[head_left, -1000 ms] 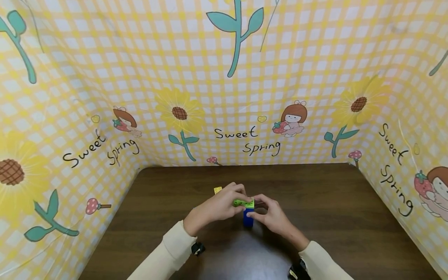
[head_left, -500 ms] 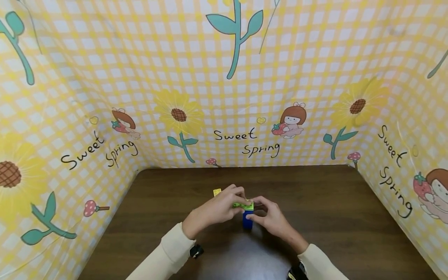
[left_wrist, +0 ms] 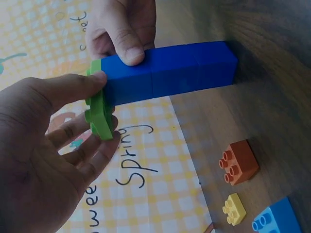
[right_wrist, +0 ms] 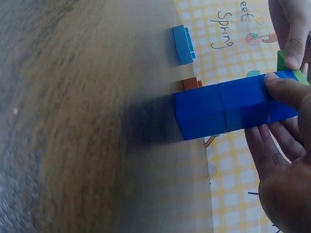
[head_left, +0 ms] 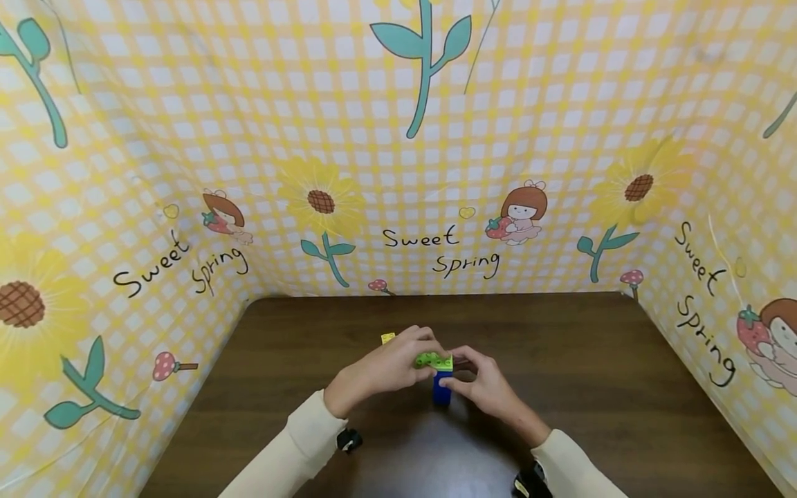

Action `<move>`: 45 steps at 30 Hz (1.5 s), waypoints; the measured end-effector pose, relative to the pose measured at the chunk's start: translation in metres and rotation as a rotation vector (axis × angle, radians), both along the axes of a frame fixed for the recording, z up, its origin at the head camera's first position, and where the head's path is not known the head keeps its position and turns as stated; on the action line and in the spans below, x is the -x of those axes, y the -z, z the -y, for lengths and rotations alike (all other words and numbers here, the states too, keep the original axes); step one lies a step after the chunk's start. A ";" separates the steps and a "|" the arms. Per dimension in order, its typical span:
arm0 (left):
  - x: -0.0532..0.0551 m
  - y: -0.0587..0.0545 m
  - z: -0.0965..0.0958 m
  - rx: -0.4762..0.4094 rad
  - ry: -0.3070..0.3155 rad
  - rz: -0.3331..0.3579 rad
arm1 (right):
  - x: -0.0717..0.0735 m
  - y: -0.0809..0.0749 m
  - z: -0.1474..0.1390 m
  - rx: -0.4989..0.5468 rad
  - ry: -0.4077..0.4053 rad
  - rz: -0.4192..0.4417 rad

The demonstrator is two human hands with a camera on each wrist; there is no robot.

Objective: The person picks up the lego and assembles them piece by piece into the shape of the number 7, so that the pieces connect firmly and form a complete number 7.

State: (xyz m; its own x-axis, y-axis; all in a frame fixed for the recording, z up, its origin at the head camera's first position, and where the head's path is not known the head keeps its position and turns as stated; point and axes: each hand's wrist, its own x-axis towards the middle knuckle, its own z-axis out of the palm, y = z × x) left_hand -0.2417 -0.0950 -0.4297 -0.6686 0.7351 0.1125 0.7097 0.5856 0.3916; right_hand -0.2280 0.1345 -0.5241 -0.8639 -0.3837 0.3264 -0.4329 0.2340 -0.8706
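Note:
A stack of three dark blue bricks [left_wrist: 172,70] stands upright on the table, topped by a light green studded brick [left_wrist: 99,107] that juts out past one side. My left hand [head_left: 389,363] pinches the green brick, thumb on its studded top and fingers beneath the overhang, as the left wrist view shows. Just below, my right hand [head_left: 488,391] grips the uppermost blue brick between thumb and fingers. In the right wrist view the lower two blue bricks [right_wrist: 221,109] are uncovered, while the green brick is partly hidden by both hands.
Behind the stack, loose on the brown table [head_left: 280,332], lie an orange brick [left_wrist: 240,162], a small yellow brick [left_wrist: 234,209] and a lighter blue brick [left_wrist: 279,218]. A checked cloth [head_left: 398,173] walls the table's back and sides.

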 end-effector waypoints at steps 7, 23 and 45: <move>0.004 0.000 0.015 -0.061 0.002 0.141 | 0.001 0.003 0.001 0.012 0.001 -0.008; 0.005 0.011 0.040 -0.224 -0.044 0.284 | 0.002 -0.002 -0.013 -0.023 0.066 -0.018; -0.011 0.079 0.126 -0.367 -0.450 0.299 | 0.004 0.000 -0.056 -0.167 0.338 -0.137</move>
State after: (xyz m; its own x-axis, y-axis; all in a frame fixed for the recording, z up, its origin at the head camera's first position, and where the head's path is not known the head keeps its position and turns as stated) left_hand -0.2306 -0.2210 -0.5083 -0.9435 0.3251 0.0645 0.2558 0.5906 0.7653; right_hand -0.2320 0.1908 -0.5239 -0.9033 -0.1427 0.4045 -0.4166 0.5169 -0.7479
